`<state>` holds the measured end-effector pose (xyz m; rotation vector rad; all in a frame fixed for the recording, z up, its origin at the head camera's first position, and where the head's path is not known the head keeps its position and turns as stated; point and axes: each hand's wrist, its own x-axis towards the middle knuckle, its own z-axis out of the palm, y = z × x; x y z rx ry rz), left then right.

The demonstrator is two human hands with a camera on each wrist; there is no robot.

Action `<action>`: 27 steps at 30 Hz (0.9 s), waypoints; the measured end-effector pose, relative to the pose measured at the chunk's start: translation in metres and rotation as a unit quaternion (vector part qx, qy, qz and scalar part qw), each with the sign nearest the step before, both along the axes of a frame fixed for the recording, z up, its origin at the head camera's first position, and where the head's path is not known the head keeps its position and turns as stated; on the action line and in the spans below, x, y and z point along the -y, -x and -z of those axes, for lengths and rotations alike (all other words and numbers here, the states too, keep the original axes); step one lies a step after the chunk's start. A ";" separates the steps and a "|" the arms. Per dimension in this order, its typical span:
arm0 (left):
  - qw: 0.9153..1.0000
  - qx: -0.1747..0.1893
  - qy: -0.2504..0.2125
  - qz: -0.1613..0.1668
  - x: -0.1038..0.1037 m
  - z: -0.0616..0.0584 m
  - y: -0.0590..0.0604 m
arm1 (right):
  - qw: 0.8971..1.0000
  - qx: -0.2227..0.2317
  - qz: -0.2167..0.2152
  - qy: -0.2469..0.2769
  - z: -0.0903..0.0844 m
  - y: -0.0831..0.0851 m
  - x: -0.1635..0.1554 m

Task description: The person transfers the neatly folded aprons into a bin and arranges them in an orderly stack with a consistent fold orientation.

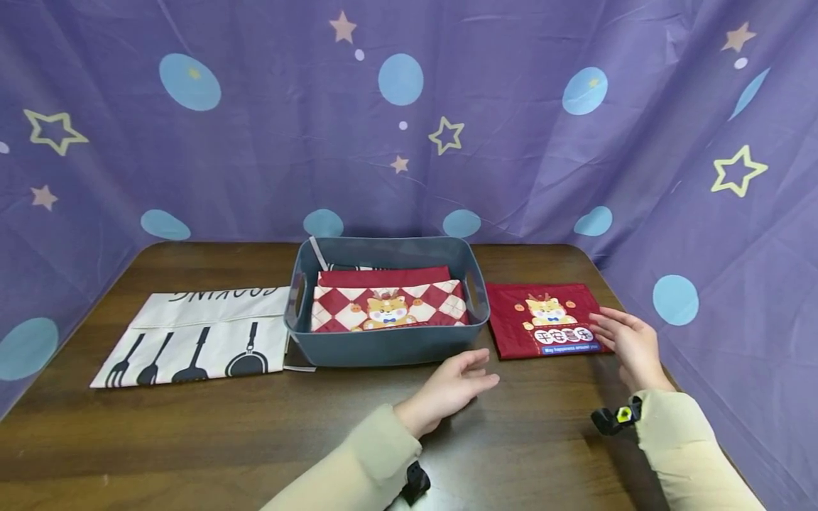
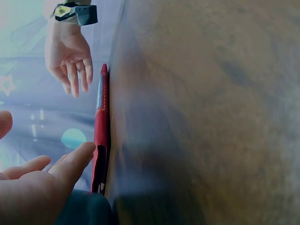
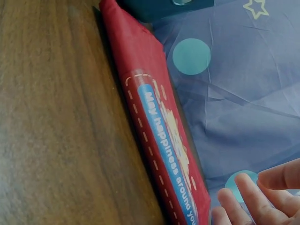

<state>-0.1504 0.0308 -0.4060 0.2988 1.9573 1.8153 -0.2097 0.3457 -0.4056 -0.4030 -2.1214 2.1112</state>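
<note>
My right hand (image 1: 629, 348) is at the right edge of a folded red apron (image 1: 511, 333), its fingers loosely extended and overlapping that edge in the head view. The apron carries a cartoon animal and a blue strip of lettering (image 3: 164, 140). Nothing is held in my left hand (image 1: 450, 387), whose relaxed fingers point right, just in front of a blue-grey basket (image 1: 383, 355). Inside the basket stand a red-and-cream checked folded apron (image 1: 341, 312) and a plain red folded cloth (image 1: 383, 277), with a black-and-white one partly hidden behind them.
Left of the basket lies a folded white apron (image 1: 211, 341) printed with black kitchen tools, a white strap (image 1: 299, 368) beside it. Everything rests on a brown wooden table (image 1: 192, 440). A purple curtain (image 1: 268, 170) hangs behind and at both sides.
</note>
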 end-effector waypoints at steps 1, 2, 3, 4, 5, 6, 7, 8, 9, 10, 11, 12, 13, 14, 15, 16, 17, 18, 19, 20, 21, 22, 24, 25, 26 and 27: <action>1.000 -0.003 0.000 -0.001 -0.002 0.000 0.000 | 1.000 0.000 -0.001 -0.002 0.000 0.000 0.000; 1.000 -0.008 -0.002 -0.002 -0.004 0.000 0.000 | 1.000 0.000 -0.001 -0.005 0.001 0.000 0.000; 1.000 -0.013 -0.002 -0.003 -0.006 0.000 0.000 | 1.000 0.001 -0.001 -0.008 0.001 0.000 -0.001; 1.000 -0.016 -0.003 -0.004 -0.007 0.000 -0.001 | 1.000 0.001 -0.002 -0.011 0.002 0.000 -0.001; 1.000 -0.018 -0.003 -0.005 -0.009 0.000 -0.001 | 1.000 0.001 -0.002 -0.013 0.002 -0.001 -0.001; 1.000 -0.020 -0.004 -0.007 -0.010 0.001 -0.001 | 1.000 0.001 -0.002 -0.015 0.003 -0.001 -0.001; 1.000 -0.021 -0.003 -0.009 -0.011 0.001 0.000 | 1.000 0.002 -0.001 -0.019 0.003 -0.001 -0.001; 1.000 -0.022 -0.001 -0.010 -0.012 0.002 0.000 | 1.000 0.003 0.002 -0.023 0.004 -0.001 -0.001; 1.000 -0.022 0.001 -0.011 -0.013 0.002 0.001 | 1.000 0.005 0.007 -0.025 0.004 -0.001 -0.002; 1.000 -0.022 0.004 -0.013 -0.013 0.002 0.001 | 1.000 0.007 0.014 -0.027 0.004 -0.001 -0.002; 1.000 -0.021 0.008 -0.013 -0.014 0.003 0.002 | 0.999 0.009 0.022 -0.029 0.005 -0.001 -0.002; 1.000 -0.022 0.011 -0.015 -0.015 0.003 0.003 | 0.999 0.013 0.032 -0.031 0.005 -0.001 -0.002; 0.999 -0.023 0.015 -0.017 -0.016 0.004 0.004 | 0.998 0.018 0.043 -0.034 0.005 -0.001 -0.002; 0.999 -0.023 0.022 -0.019 -0.017 0.004 0.004 | 0.998 0.022 0.054 -0.035 0.005 0.000 -0.003; 0.999 -0.022 0.028 -0.021 -0.019 0.005 0.005 | 0.997 0.024 0.062 -0.039 0.005 0.000 -0.003; 0.999 -0.023 0.033 -0.023 -0.021 0.006 0.006 | 0.996 0.027 0.071 -0.041 0.005 0.001 -0.004; 0.999 -0.023 0.037 -0.025 -0.023 0.007 0.006 | 0.995 0.031 0.078 -0.050 0.005 0.001 -0.004; 0.999 -0.022 0.041 -0.026 -0.024 0.008 0.007 | 0.994 0.035 0.084 -0.064 0.006 0.002 -0.004; 0.998 -0.021 0.046 -0.027 -0.026 0.010 0.007 | 0.992 0.039 0.088 -0.080 0.006 0.002 -0.004; 0.998 -0.021 0.049 -0.027 -0.027 0.010 0.008 | 0.990 0.042 0.092 -0.095 0.006 0.003 -0.004; 0.998 -0.021 0.050 -0.028 -0.028 0.011 0.008 | 0.989 0.045 0.094 -0.109 0.006 0.003 -0.003; 0.998 -0.022 0.051 -0.028 -0.029 0.012 0.009 | 0.987 0.051 0.098 -0.119 0.006 0.004 -0.003; 0.998 -0.020 0.054 -0.028 -0.030 0.012 0.010 | 0.983 0.060 0.100 -0.141 0.007 0.005 -0.003; 0.998 -0.019 0.055 -0.029 -0.031 0.012 0.011 | 0.983 0.063 0.100 -0.143 0.007 0.005 -0.003; 0.998 -0.018 0.057 -0.029 -0.032 0.012 0.012 | 0.982 0.066 0.101 -0.144 0.007 0.005 -0.003; 0.998 -0.014 0.060 -0.029 -0.033 0.012 0.014 | 0.982 0.069 0.101 -0.146 0.007 0.006 -0.003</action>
